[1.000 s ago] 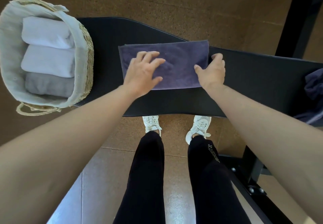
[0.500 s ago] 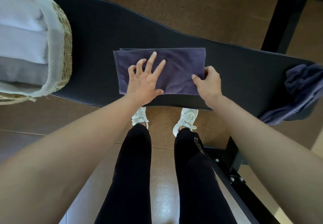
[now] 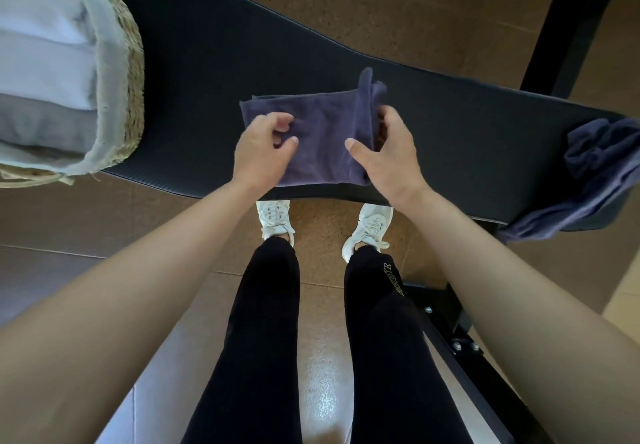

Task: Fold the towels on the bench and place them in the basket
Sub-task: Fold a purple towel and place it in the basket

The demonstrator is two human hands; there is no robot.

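The purple towel point(image 3: 322, 138) lies part-folded near the front edge of the black padded tabletop point(image 3: 450, 138), about midway along it, straight ahead of the person's white shoes point(image 3: 277, 216) on the floor.

Nearest, the right hand point(image 3: 388, 152) pinches the towel's right end between thumb and fingers, and that end stands lifted off the tabletop, its corner pointing up toward the far edge. The grip is narrow and closed on cloth. The left hand point(image 3: 263, 150) sits on the towel's left half with fingers curled; it seems to press or lightly gather the fabric, but whether it truly pinches a layer I cannot tell.

The likely next fold carries the right end over to the left. The risks:
- The lifted end holds several layers; if the right pinch catches only some, the lower ones may sag and the fold will come out crooked.
- If the left hand eases off, the whole towel could slide toward the front edge and drop to the floor, since it lies close to that edge.

Farther right, a crumpled purple towel point(image 3: 595, 173) hangs over the tabletop's right front corner and could slip off if the tabletop is jolted. At the left end stands the wicker basket point(image 3: 133, 72), already holding folded white and grey towels point(image 3: 41, 72); the remaining space looks tight, so a loosely folded towel may not fit.
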